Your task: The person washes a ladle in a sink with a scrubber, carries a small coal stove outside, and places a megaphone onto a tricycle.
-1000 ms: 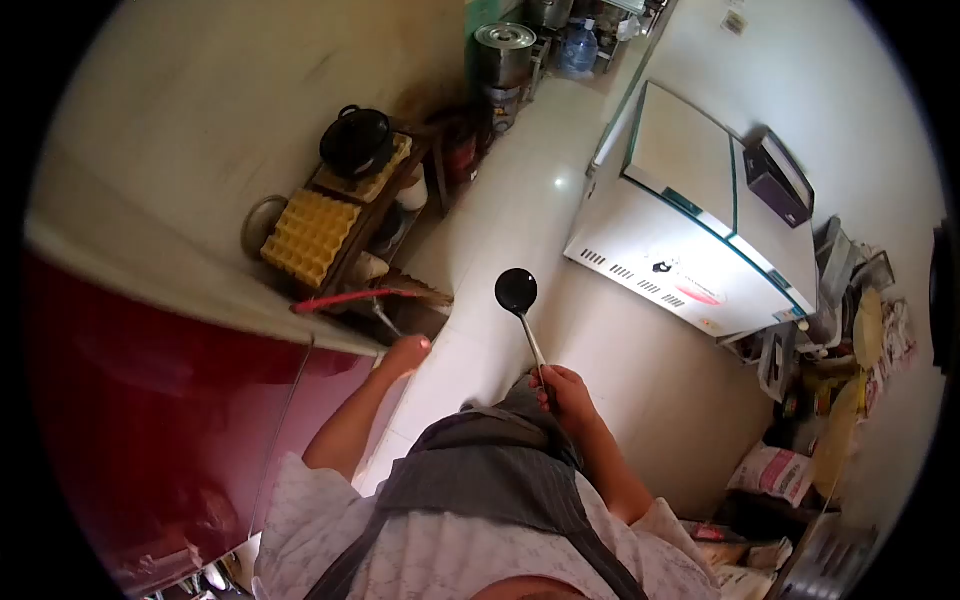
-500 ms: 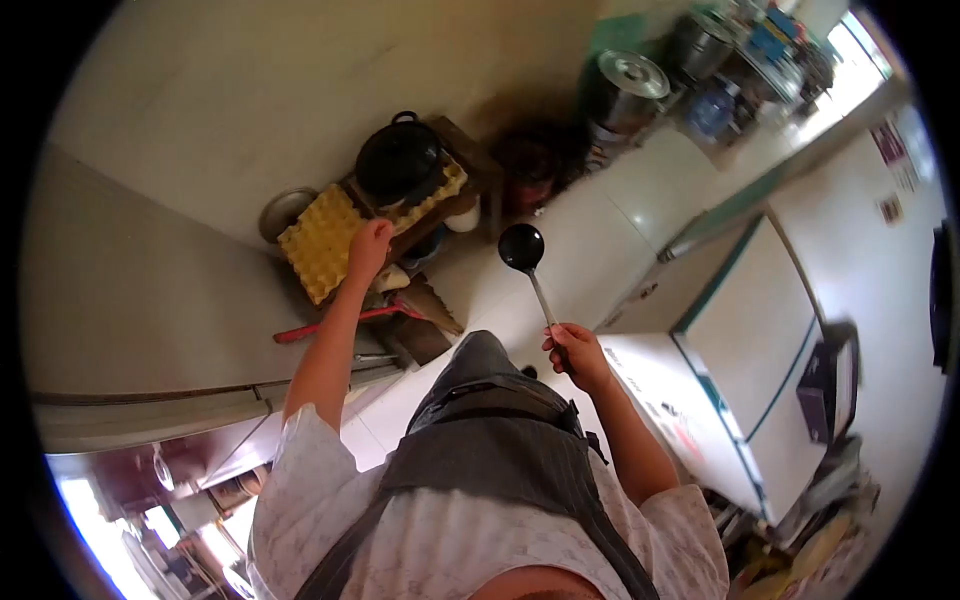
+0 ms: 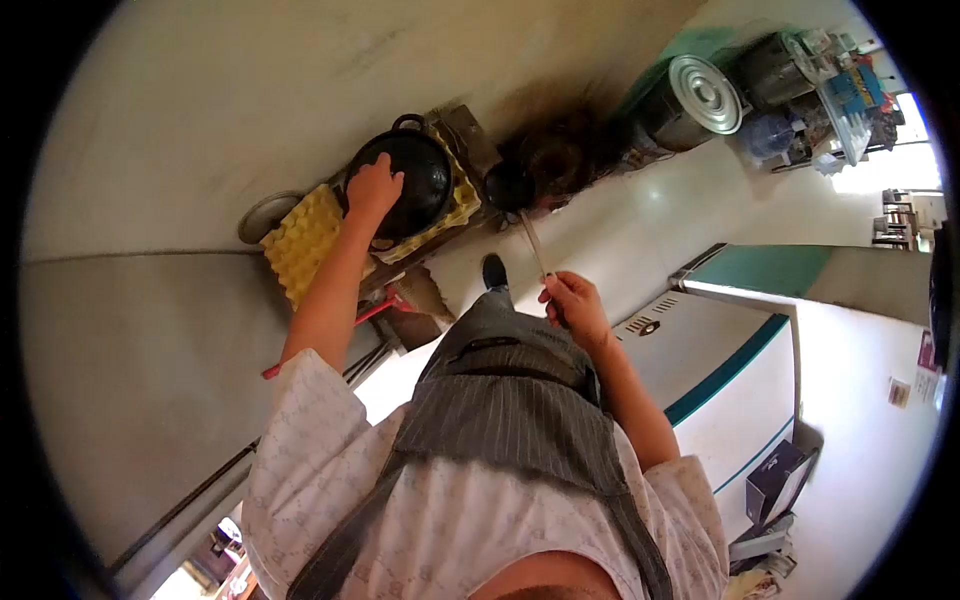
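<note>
My right hand [image 3: 574, 305] is closed round the handle of a ladle, which has a dark round bowl [image 3: 510, 187] and a pale metal shaft. The ladle points away from me, its bowl in front of the dark, sooty area. My left hand [image 3: 374, 188] is stretched out over a black two-handled wok [image 3: 420, 190], with index finger and thumb apart. Whether the fingertips touch the wok I cannot tell. Beneath the wok, yellow egg trays [image 3: 305, 240] lie on a low wooden stand.
A large lidded metal pot [image 3: 690, 105] stands at the back right, beyond a sooty burner area [image 3: 560, 155]. A white cabinet with green trim [image 3: 720, 370] is on my right. A red-handled tool [image 3: 380, 306] lies below the stand, by my foot [image 3: 494, 271].
I have stepped closer to the stand. My left hand has gone from above the egg trays to over the wok. The ladle has swung forward and left, towards the sooty area.
</note>
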Available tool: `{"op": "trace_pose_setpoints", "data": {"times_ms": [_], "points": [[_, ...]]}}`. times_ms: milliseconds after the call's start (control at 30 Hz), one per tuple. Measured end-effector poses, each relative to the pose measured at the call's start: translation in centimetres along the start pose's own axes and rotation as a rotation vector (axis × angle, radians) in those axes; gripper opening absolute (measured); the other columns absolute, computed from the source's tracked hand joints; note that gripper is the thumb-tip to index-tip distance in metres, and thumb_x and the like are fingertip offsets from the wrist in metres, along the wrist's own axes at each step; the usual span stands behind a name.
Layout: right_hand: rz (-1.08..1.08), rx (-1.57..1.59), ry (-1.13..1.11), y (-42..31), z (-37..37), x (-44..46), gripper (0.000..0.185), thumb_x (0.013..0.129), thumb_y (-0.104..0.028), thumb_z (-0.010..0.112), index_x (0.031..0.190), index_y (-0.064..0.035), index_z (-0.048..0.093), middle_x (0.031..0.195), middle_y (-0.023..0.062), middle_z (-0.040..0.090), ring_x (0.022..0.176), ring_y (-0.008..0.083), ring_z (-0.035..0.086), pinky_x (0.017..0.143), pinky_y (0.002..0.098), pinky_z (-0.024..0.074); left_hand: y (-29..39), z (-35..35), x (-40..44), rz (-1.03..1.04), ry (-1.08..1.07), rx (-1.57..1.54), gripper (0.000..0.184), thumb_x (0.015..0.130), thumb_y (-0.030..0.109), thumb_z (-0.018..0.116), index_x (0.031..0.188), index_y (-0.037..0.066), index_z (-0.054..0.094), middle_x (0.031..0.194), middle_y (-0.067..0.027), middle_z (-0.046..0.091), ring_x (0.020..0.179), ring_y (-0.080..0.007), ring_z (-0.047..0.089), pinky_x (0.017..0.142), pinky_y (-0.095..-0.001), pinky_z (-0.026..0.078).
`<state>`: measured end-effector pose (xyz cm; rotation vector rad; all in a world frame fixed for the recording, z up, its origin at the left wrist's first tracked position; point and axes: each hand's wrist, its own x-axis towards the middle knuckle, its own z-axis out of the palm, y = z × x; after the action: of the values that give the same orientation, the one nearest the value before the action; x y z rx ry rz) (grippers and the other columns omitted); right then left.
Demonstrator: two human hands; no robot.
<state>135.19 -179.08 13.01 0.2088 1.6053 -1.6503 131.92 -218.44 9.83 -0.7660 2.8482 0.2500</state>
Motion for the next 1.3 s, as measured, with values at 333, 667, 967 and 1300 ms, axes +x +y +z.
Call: {"op": "trace_pose_setpoints", "data": {"times_ms": [333,667,967,1300], "points": [[-0.209,-0.537,-0.13,-6.6,-0.3,10.9,0.031,0.091,-0.027,0.061,0.1,0.0026,0.059,0.08,0.0111,0.063,0.062,0.0209,0.061,0.055,0.0349,0.0493,-6.8,-4.5,1.3,-0.258,0.001,-0.975,0.024,0.088,0.017,0.06,0.103,-0.001,0.06,0.076,-0.0085,0.062,0.057,-0.0162,0.06,0.048,-0.03,0.047],[-0.915,-1.438,-0.3,-7.0,5.1,19.9,0.024,0.078,-0.013,0.062,0.1,-0.003,0.057,0.092,0.0149,0.053,0.084,0.0343,0.06,0.068,0.0455,0.0508,-7.6,-5.2,-0.8,-0.319,0.03,-1.021,0.021,0.089,0.017,0.059,0.103,0.001,0.062,0.073,-0.0071,0.062,0.059,-0.0147,0.06,0.051,-0.0301,0.048],[-1.152,-1.469,-0.261,-6.6,6.0,21.5,0.021,0.073,-0.01,0.062,0.093,-0.0044,0.056,0.092,0.0109,0.051,0.084,0.0256,0.056,0.069,0.039,0.0497,-1.5,0.0,0.3,-0.019,0.14,-0.309,0.033,0.078,0.029,0.068,0.1,0.006,0.06,0.084,-0.0185,0.064,0.079,-0.0369,0.062,0.069,-0.0446,0.049],[-1.036,-1.519,-0.205,-7.8,5.9,21.8,0.02,0.076,-0.014,0.06,0.094,-0.0063,0.057,0.092,0.0107,0.051,0.086,0.0267,0.055,0.071,0.0394,0.0495,-1.2,0.8,1.4,-0.019,0.122,-0.198,0.031,0.078,0.027,0.068,0.1,0.006,0.059,0.092,-0.0186,0.064,0.084,-0.0384,0.062,0.07,-0.0469,0.049]]}}
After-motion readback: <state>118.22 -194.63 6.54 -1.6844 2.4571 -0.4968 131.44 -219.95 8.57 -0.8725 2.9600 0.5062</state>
